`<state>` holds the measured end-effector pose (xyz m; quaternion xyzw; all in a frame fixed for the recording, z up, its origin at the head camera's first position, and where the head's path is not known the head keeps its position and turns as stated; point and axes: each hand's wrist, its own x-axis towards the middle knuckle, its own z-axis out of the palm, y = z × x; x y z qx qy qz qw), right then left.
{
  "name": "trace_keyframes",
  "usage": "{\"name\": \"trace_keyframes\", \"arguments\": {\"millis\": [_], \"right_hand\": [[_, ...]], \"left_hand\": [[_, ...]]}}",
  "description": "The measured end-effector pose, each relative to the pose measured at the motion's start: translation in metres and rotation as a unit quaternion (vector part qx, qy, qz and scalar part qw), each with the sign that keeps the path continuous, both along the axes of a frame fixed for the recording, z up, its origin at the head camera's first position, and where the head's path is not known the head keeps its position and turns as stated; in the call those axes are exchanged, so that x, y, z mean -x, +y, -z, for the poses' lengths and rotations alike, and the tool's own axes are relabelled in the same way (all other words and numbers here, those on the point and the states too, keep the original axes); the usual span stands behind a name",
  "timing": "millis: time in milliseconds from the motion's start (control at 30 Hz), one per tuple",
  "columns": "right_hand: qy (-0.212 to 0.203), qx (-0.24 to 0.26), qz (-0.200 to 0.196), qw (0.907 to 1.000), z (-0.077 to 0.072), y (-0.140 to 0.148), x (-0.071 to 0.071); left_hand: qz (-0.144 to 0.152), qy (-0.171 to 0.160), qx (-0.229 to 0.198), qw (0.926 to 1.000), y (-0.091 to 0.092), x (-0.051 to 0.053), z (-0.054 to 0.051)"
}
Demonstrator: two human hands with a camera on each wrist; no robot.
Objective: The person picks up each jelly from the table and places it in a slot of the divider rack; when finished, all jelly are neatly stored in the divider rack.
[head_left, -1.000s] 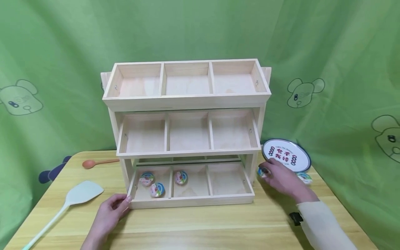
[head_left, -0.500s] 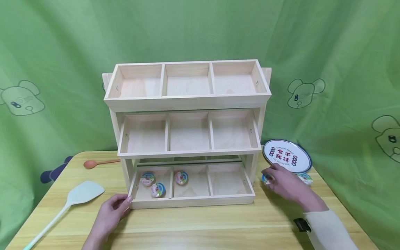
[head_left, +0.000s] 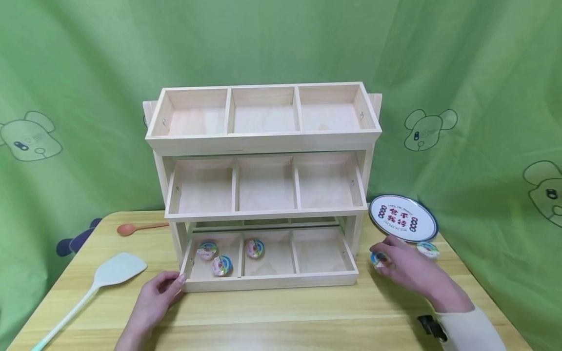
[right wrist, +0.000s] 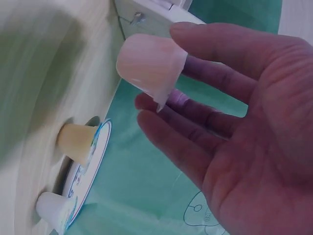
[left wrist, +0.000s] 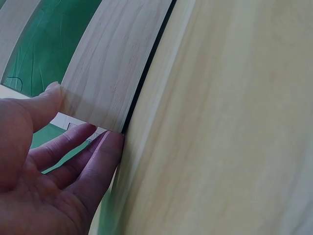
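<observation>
My right hand (head_left: 408,268) pinches a small jelly cup (right wrist: 151,66) with a foil lid between thumb and fingertips, above the table right of a three-tier wooden rack (head_left: 263,144). My left hand (head_left: 153,300) grips the left front corner of the rack's bottom tray (left wrist: 110,63), thumb on its upper edge and fingers at its end. Two jelly cups (head_left: 208,250) lie in that tray's left compartment and one jelly cup (head_left: 254,248) in its middle one. Near the plate, the right wrist view has a yellowish cup (right wrist: 76,142) and a whitish cup (right wrist: 51,209).
An oval plate (head_left: 403,218) with red lettering lies right of the rack. On the left are a pale spatula (head_left: 117,269) and an orange spoon (head_left: 126,229). A green curtain (head_left: 263,39) hangs behind the wooden table (head_left: 272,321).
My right hand has moved slightly right and toward the table's front, carrying the jelly cup. The left hand stays at the tray corner.
</observation>
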<state>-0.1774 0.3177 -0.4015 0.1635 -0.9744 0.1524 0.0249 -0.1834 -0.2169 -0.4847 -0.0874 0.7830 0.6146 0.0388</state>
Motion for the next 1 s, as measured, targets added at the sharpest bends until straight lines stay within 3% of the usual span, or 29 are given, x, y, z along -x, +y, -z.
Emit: {"name": "trace_keyframes", "arguments": {"millis": [600,800,1000], "right_hand": [[-0.041,0.02,-0.007,0.9989,-0.012,-0.016,-0.019],[-0.026,0.017,-0.024,0.9992,-0.013,-0.024,-0.021],[-0.004,0.02,-0.069,0.9974,-0.016,-0.036,-0.019]], "left_hand": [[-0.005,0.012,0.006,0.9999,0.001,0.001,0.0],[-0.007,0.013,0.001,0.9999,0.001,0.002,0.002],[-0.005,0.003,-0.001,1.0,-0.001,0.001,0.003]]}}
